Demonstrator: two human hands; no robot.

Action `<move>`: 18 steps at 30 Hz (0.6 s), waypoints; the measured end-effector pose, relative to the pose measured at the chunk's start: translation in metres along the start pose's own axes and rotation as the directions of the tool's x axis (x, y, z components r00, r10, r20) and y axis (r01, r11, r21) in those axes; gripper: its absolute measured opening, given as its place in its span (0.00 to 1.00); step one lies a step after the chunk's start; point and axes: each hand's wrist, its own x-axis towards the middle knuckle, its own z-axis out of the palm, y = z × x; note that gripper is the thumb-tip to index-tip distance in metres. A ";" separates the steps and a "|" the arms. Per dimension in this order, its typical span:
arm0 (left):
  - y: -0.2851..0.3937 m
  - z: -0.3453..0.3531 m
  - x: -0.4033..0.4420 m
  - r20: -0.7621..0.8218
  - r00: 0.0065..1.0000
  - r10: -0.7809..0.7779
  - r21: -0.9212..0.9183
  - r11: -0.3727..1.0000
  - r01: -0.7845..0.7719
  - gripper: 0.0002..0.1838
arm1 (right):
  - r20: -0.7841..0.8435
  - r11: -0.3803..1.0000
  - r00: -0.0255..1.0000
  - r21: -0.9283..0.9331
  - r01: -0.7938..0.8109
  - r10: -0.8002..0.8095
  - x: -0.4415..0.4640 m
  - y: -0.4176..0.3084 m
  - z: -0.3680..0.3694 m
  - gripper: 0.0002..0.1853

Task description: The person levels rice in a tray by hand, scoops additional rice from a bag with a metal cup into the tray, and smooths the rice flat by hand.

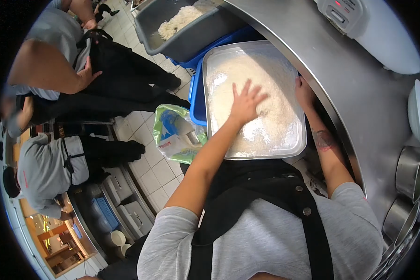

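The metal tray [266, 155] is located directly in front of the person, between the body and the grey tub [196, 35], and contains a layer of pale crumbs [224, 100]. The left hand [247, 105] is positioned over the middle of the tray, back of the hand upward, with the fingers spread wide; whether the palm presses on the crumbs cannot be determined from this angle. The right hand [304, 93] is at the right rim of the tray, near the edge of the steel counter [312, 56], with the fingers curled; whether they grip the rim cannot be determined. A blue bin [198, 102] sits below the tray and projects past its left side. The grey tub, beyond the tray, also contains pale crumbs. A green plastic bag [159, 128] stands on the tiled floor [147, 179], just beside the left forearm. The counter carries a white cooker [382, 37] at its far end and metal pots [408, 175] at its near end. Other people stand to the left.
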 end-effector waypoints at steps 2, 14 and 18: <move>-0.013 0.006 0.024 -0.081 0.987 -0.136 -0.048 0.990 0.133 0.32 | 0.021 1.000 1.000 -0.012 -0.017 0.017 0.002 0.003 0.001 0.19; 0.046 0.016 -0.058 -0.009 0.986 -0.167 -0.264 0.951 0.159 0.19 | -0.160 0.987 0.977 -0.108 0.122 -0.138 0.006 -0.009 -0.003 0.17; 0.033 0.011 -0.044 -0.194 0.928 -0.320 -0.559 0.813 0.163 0.22 | -0.118 0.951 0.983 -0.292 0.104 -0.144 0.008 0.007 0.014 0.18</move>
